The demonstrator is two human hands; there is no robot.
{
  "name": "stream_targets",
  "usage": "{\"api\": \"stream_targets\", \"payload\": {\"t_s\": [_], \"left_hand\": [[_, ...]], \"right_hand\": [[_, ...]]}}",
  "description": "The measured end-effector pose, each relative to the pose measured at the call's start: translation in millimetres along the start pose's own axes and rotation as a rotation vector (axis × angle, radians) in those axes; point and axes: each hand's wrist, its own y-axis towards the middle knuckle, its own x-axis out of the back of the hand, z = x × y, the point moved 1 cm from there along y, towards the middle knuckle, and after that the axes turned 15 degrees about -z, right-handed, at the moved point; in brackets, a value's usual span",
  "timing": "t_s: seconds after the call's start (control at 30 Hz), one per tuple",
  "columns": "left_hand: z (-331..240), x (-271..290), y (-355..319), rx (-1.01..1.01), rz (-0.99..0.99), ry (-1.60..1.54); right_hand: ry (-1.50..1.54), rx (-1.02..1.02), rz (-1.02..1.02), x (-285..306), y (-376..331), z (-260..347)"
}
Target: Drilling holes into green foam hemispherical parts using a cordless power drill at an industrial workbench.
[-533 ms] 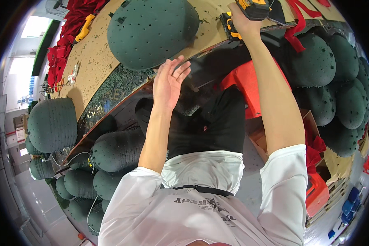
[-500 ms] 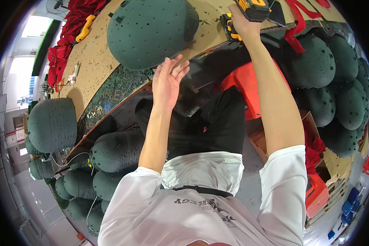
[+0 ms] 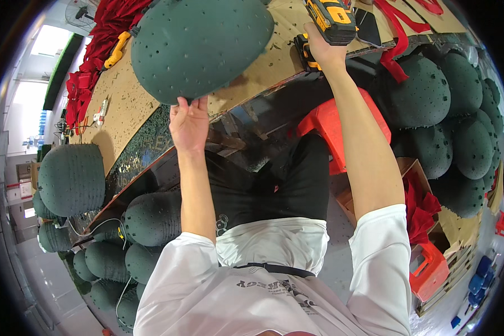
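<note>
A large dark green dome-shaped shell [image 3: 201, 45], dotted with small holes, lies rounded side up at the table's front edge. My left hand [image 3: 190, 126] pinches its near rim, thumb and fingertips closed there; part of the fingers is hidden beneath the rim. At the right, my right hand [image 3: 325, 51] is wrapped round a yellow and black cordless drill [image 3: 336, 22], battery end toward me, its front end out of view. Beside that hand sits another yellow and black piece [image 3: 306, 53], whose kind I cannot tell.
Green crumbs litter the brown table [image 3: 115, 120]. Red fabric [image 3: 103, 42] and a yellow tool [image 3: 116, 50] lie at the far left, a dark phone-like slab [image 3: 368, 28] at the right. Stacked shells [image 3: 70, 179] stand left, more [image 3: 417, 92] right. A red stool [image 3: 347, 123] stands below the table edge.
My left hand has moved left and closed on the shell's rim. The shell has shifted slightly left and tilted. My right hand with the drill has dropped a little toward me.
</note>
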Motion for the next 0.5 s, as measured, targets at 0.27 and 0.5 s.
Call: {"api": "stream_targets", "payload": {"t_s": [0.27,0.5], "left_hand": [[-54.6,59.1,23.9,0.189,-0.016,0.339],[-67.9,30.6,5.3,0.023,-0.333,0.811]], "right_hand": [[0.058,-0.368,0.123,3.5,-2.1,14.3],[0.081,-0.515,0.168,7.8,-0.1,26.2]]}}
